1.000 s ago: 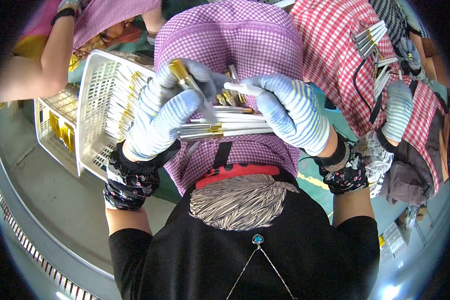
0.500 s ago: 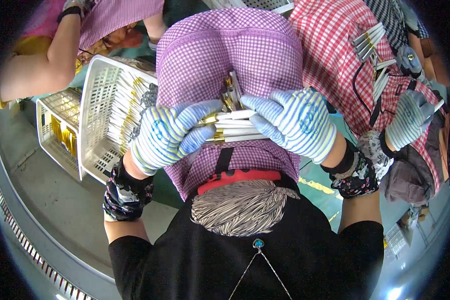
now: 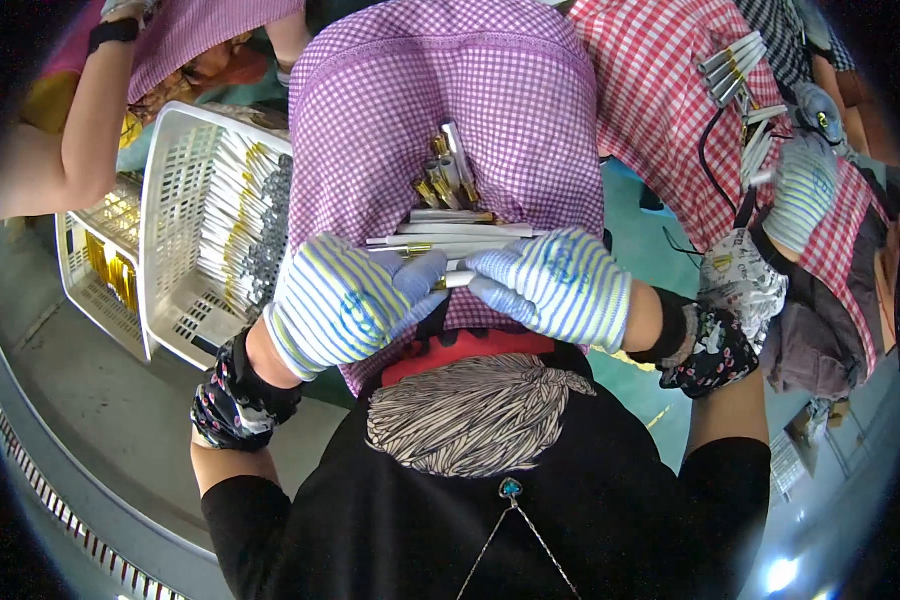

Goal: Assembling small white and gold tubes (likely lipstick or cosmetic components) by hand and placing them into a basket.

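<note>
Both my hands wear striped knit gloves and come together over my lap. My left hand (image 3: 355, 300) pinches the gold end of a slim white stick with a gold band (image 3: 458, 280). My right hand (image 3: 560, 287) has its fingertips closed on the white part; most of the stick is hidden by the gloves. Just beyond my fingers, several similar white sticks (image 3: 460, 230) lie crosswise on the purple checked apron (image 3: 370, 120). Farther up, a small heap of gold and white pieces (image 3: 448, 175) rests in the fold of the apron.
To the left stands a white plastic basket (image 3: 165, 230) holding many white sticks with gold bands. Another basket (image 3: 75, 270) with gold pieces is beside it. At the right, a co-worker's gloved hand (image 3: 805, 190) is near white sticks on a red checked apron (image 3: 660, 110).
Both my hands have drawn nearer to my body with the stick, uncovering the sticks on the apron. The co-worker's gloved hand on the right has moved slightly up and left.
</note>
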A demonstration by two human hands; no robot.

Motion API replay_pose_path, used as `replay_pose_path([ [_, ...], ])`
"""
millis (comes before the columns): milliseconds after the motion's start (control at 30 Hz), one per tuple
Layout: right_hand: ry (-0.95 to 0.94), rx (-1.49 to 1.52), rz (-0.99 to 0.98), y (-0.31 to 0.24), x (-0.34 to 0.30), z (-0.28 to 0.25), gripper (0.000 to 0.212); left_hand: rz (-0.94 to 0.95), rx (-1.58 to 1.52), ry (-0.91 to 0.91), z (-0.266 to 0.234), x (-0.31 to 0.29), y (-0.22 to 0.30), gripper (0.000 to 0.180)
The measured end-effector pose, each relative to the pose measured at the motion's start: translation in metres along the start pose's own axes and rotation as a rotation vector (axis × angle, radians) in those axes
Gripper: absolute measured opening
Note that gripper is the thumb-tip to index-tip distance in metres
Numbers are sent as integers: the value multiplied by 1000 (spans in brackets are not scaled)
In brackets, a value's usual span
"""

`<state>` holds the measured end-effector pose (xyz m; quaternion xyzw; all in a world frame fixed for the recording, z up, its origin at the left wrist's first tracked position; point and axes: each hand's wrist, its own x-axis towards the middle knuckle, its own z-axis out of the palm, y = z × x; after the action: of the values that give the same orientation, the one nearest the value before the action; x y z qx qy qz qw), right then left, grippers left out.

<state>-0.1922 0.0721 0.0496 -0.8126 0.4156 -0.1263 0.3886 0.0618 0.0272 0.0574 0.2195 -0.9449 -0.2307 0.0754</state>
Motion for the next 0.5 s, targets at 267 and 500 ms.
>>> replay_pose_path([
  [267, -92, 92, 122, 11, -9, -6, 35, 4, 53, -74, 5, -19, 9, 34],
  [500, -203, -403, 94, 35, 2, 22, 31, -124, -188, -118, -9, -25, 3, 32],
])
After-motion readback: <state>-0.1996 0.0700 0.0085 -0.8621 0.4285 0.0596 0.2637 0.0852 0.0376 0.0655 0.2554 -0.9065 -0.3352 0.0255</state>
